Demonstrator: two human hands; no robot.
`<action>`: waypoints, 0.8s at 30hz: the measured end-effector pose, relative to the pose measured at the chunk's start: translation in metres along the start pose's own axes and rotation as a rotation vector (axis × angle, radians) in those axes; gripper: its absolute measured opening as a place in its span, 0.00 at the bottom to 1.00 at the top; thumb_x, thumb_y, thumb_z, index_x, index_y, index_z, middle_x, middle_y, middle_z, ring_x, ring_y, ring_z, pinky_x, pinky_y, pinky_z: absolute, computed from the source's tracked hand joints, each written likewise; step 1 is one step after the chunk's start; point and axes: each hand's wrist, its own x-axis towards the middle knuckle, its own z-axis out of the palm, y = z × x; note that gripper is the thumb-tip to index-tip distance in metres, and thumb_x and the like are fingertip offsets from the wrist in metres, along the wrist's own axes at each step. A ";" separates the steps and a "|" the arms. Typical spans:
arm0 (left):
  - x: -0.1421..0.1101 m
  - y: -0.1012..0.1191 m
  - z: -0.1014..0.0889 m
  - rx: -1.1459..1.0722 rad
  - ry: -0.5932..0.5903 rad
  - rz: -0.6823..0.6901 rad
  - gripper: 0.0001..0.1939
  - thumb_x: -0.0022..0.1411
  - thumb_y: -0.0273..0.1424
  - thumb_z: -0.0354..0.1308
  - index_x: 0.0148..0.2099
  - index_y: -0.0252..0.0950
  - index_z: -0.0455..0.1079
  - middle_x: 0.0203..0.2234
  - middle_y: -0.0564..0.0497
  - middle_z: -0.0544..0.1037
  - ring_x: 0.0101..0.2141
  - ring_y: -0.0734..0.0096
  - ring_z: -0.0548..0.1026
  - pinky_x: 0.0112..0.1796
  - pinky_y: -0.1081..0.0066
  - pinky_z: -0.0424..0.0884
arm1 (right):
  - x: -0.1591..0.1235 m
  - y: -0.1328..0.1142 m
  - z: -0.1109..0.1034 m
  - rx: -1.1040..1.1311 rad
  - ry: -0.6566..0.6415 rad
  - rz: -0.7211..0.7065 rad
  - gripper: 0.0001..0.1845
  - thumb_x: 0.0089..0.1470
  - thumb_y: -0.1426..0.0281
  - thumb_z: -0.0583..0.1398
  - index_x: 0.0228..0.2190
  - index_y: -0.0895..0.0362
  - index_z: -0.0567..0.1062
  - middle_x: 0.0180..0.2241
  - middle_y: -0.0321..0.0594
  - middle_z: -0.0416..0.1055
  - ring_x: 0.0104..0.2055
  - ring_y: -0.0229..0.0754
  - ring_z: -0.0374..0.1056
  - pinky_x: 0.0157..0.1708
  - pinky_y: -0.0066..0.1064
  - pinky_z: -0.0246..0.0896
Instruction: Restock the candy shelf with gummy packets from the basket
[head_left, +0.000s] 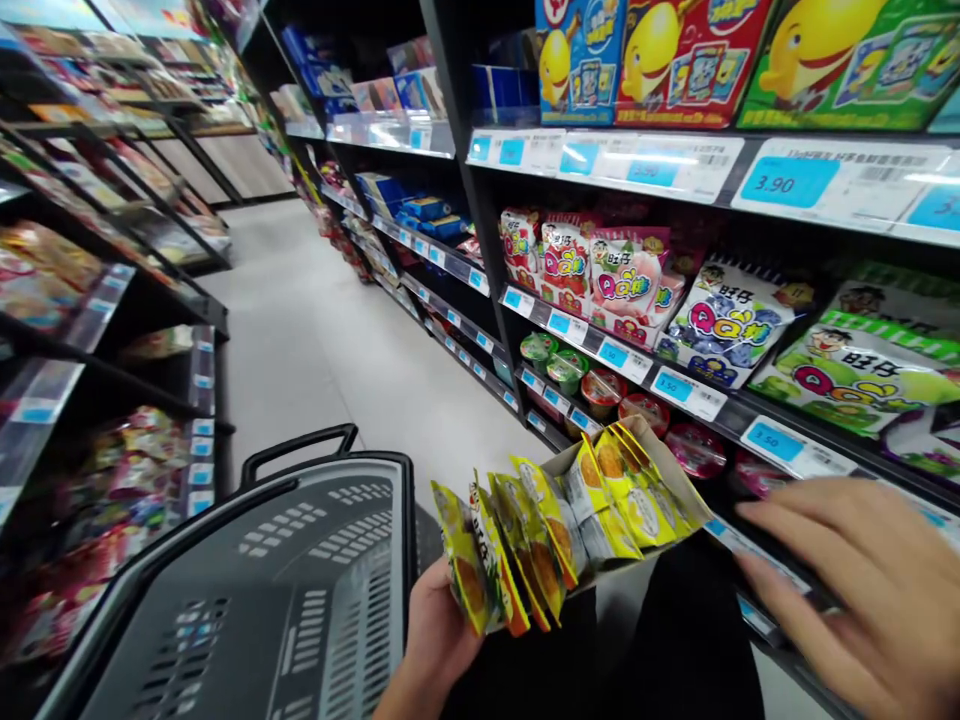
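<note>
Right hand (pixel 840 600), bare and nearest the lens, spreads open with its fingers (pixel 780 515) extended over a shelf's price strip (pixel 757 555), grasping nothing; whether the fingertips touch the strip is hard to tell from this angle. Left hand (pixel 442 625) grips a cardboard display tray (pixel 670 465) from below, its palm closed under the tray's low end. The tray, packed with a row of yellow snack sachets (pixel 536 540), tilts up and away from the hand, held out between the two hands and just above the right rim of a black plastic shopping basket (pixel 262 590). The sachets' small print is too blurred to read.

At this step, the tray is off the shelf and in one hand while the other stays open at the shelf edge. A tray this tipped calls for a steady, level hold if it is moved, as the sachets stand loose in it.

Beyond the hands, black store shelving (pixel 469 200) carries QQ gummy candy bags (pixel 727 320), green snack cups (pixel 566 365) and a 3.90 price label (pixel 790 181). Cartoon-printed boxes (pixel 690 60) line the top shelf. A pale floor (pixel 322 350) runs down the aisle, with more stocked shelves (pixel 45 280) on the left.
</note>
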 end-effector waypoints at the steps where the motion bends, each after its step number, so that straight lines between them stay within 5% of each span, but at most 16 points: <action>1: -0.001 0.000 -0.001 0.007 -0.001 0.006 0.05 0.40 0.24 0.53 0.22 0.35 0.70 0.19 0.49 0.77 0.27 0.56 0.80 0.35 0.59 0.80 | 0.011 -0.009 0.005 0.033 -0.028 -0.020 0.08 0.62 0.71 0.60 0.44 0.57 0.73 0.39 0.46 0.73 0.41 0.49 0.67 0.43 0.43 0.60; 6: -0.003 0.000 -0.010 0.027 -0.033 0.062 0.06 0.37 0.24 0.55 0.23 0.37 0.68 0.20 0.50 0.77 0.33 0.54 0.81 0.37 0.62 0.80 | 0.056 -0.045 0.031 0.041 -0.197 -0.072 0.05 0.62 0.69 0.59 0.40 0.54 0.75 0.35 0.40 0.72 0.37 0.48 0.64 0.40 0.43 0.52; 11: -0.004 -0.006 -0.016 0.008 -0.026 0.058 0.05 0.34 0.23 0.58 0.20 0.36 0.68 0.22 0.49 0.78 0.38 0.50 0.81 0.40 0.61 0.79 | 0.065 -0.039 0.051 -0.042 -0.397 -0.089 0.09 0.51 0.76 0.65 0.35 0.54 0.74 0.32 0.37 0.70 0.36 0.47 0.61 0.37 0.40 0.46; 18: -0.007 -0.014 -0.010 0.034 -0.074 0.052 0.08 0.35 0.22 0.56 0.24 0.36 0.69 0.27 0.50 0.80 0.40 0.51 0.81 0.42 0.60 0.78 | 0.064 -0.012 0.067 -0.096 -0.421 -0.009 0.10 0.53 0.81 0.61 0.33 0.54 0.75 0.35 0.40 0.68 0.38 0.48 0.61 0.36 0.39 0.45; 24: 0.000 -0.017 -0.008 0.051 -0.071 0.067 0.03 0.38 0.24 0.58 0.21 0.36 0.69 0.20 0.50 0.77 0.38 0.50 0.81 0.39 0.61 0.79 | 0.072 -0.040 0.048 0.100 -0.290 -0.017 0.04 0.60 0.70 0.62 0.38 0.54 0.74 0.34 0.38 0.68 0.37 0.47 0.61 0.37 0.38 0.47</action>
